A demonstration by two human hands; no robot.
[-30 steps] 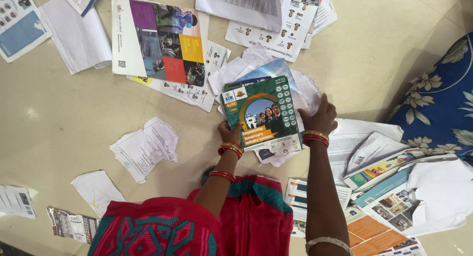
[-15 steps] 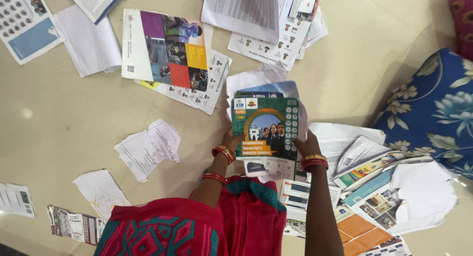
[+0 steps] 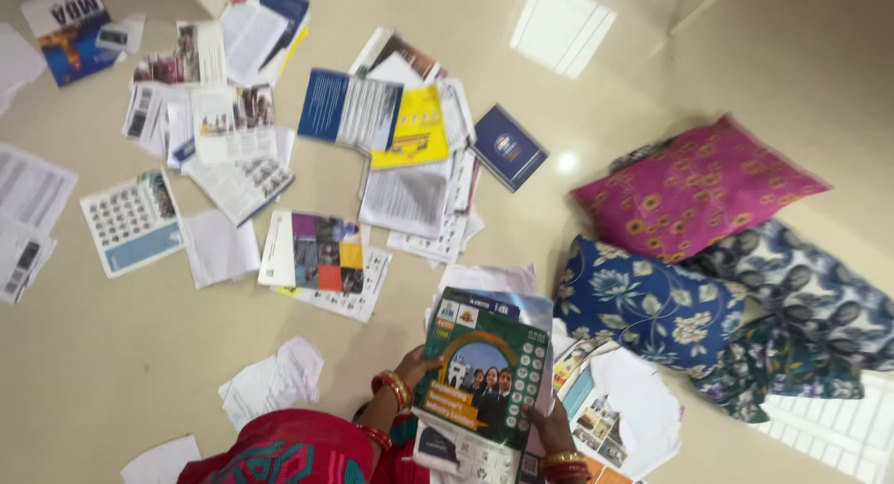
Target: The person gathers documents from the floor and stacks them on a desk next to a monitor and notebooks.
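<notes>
Here I have a stack of brochures (image 3: 484, 377) lifted off the floor in both hands, its top cover green with a picture of people in dark suits, an orange band across the lower part and a column of small round icons down its right edge. My left hand (image 3: 416, 365) is closed on the stack's left edge, fingers tucked behind it and thumb at the front, red and gold bangles at the wrist. My right hand (image 3: 549, 426) grips the near right corner, fingers curled over the cover, with bangles there too. The stack sits tilted, its far end leaning left, at the near middle of the scene just above my red patterned dress (image 3: 279, 456). Under and behind the green cover more sheets stick out, some white, one blue. On the pale floor (image 3: 102, 354) to the left lies a crumpled white paper (image 3: 270, 382), and farther off a booklet with coloured squares (image 3: 317, 253). Beyond that, a yellow leaflet (image 3: 414, 130) and a dark blue booklet (image 3: 507, 147) lie among scattered printed pages. To the right are cushions: a blue floral cushion (image 3: 643, 302) just beside the stack, and a pink floral cushion (image 3: 694, 186) farther away. More loose papers (image 3: 624, 414) lie near my right hand.
</notes>
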